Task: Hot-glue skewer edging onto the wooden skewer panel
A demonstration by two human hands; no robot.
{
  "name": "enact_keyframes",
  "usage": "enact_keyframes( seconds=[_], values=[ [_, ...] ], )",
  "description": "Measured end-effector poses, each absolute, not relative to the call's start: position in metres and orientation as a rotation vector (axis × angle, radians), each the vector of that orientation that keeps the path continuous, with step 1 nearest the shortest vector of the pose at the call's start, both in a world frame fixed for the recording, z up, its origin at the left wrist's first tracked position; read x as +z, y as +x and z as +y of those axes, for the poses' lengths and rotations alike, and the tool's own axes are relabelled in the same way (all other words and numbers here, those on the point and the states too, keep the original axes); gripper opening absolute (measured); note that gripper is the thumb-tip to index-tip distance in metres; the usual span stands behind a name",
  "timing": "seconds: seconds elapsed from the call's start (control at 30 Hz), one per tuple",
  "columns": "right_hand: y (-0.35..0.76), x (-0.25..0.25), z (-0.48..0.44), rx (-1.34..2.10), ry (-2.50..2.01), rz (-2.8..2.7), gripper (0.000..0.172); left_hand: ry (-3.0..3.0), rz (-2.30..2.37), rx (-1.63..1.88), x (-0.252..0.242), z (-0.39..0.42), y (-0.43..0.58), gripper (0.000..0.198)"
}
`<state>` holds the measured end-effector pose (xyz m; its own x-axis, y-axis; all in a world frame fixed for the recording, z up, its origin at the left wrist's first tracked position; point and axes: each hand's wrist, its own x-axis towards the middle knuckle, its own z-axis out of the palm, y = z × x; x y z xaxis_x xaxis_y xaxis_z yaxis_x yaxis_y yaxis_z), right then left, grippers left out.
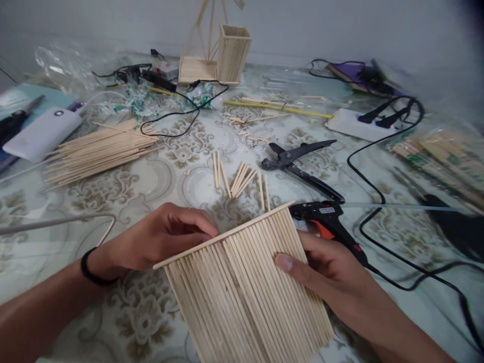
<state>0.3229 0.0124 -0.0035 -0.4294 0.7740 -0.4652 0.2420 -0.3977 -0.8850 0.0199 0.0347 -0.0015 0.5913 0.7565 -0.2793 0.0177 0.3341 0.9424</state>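
Note:
A panel of wooden sticks (242,287) laid side by side is tilted up in front of me, with one stick (257,218) running across its top edge. My right hand (321,269) grips the panel's right side, thumb on the front face and fingers behind it. At the top edge, left of the middle, my left hand (177,234) has its fingers closed on the cross stick; the fingertips are partly hidden behind it. Short cut sticks (242,180) lie just beyond the panel. A black glue gun (325,217) with an orange trigger rests behind my right hand.
Black cutting pliers (295,161) lie open beyond the glue gun. Long sticks (106,151) are heaped at left beside a white power bank (43,133). A stick-built box (234,55) stands at the back. Black cords cross the right side near a white power strip (357,125).

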Motion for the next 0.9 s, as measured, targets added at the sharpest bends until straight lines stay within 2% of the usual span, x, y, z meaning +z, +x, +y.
enact_keyframes(
  seconds=[0.17,0.4,0.9],
  values=[
    [0.3218,-0.0011,0.0117,1.872,-1.447,-1.402,0.035,1.145,0.806,0.582,-0.0031,0.0348,0.0195,0.012],
    [0.3213,-0.0008,0.0112,1.871,-1.414,-1.403,0.039,1.172,0.796,0.621,-0.0071,0.0336,0.0211,0.017],
    [0.3215,-0.0035,0.0095,1.854,-1.411,-1.398,0.034,1.303,0.775,0.690,-0.0028,0.0363,0.0230,0.015]
  ],
)
